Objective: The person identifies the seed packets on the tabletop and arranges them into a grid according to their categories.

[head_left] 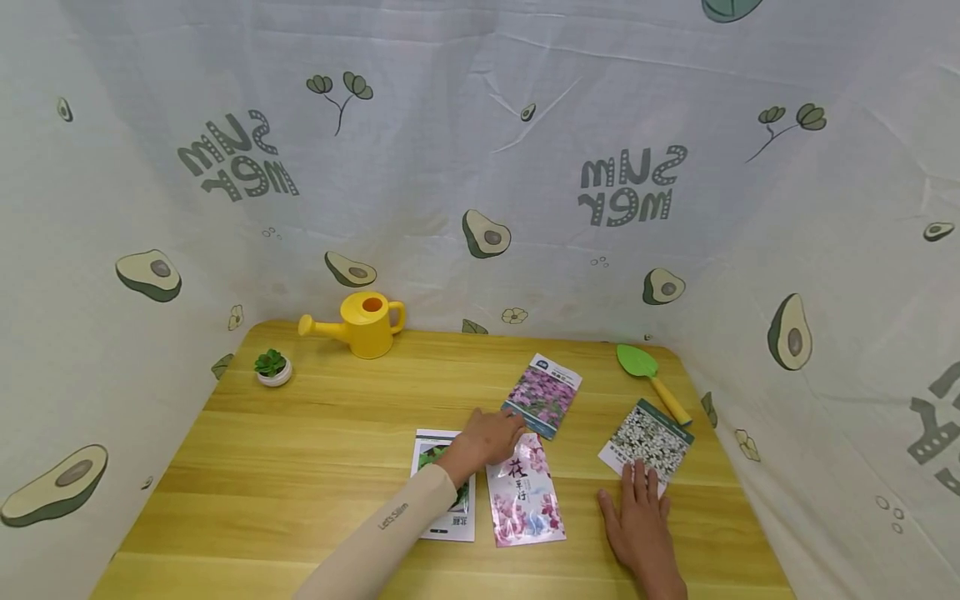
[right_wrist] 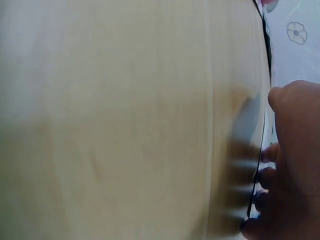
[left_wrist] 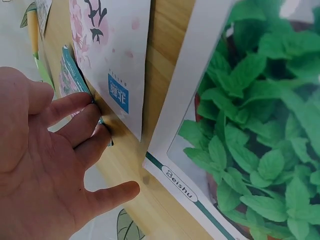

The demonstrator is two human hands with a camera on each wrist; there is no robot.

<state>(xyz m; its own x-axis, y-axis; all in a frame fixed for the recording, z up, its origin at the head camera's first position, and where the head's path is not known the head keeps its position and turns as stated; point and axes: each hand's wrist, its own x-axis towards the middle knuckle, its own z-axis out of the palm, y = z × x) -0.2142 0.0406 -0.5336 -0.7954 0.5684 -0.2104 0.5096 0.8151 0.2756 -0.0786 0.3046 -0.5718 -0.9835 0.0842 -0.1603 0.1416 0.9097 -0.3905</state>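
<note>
My left hand (head_left: 491, 437) reaches over the table, its fingertips on the lower left edge of a seed packet with purple flowers (head_left: 543, 395). In the left wrist view its fingers are slightly bent against the packet's teal edge (left_wrist: 75, 75). Below the hand lies a pink and white blossom packet (head_left: 527, 504). A packet picturing green leaves (head_left: 453, 527) is partly hidden under the left forearm; its leaf picture (left_wrist: 270, 125) fills the right of the left wrist view. My right hand (head_left: 641, 527) lies spread, fingertips resting on a white-flower packet (head_left: 651, 442).
A yellow watering can (head_left: 369, 325) and a small potted succulent (head_left: 273, 367) stand at the back left of the wooden table (head_left: 300, 467). A green and yellow toy trowel (head_left: 652, 379) lies at the back right. Avocado-print cloth (head_left: 420, 167) hangs around the table.
</note>
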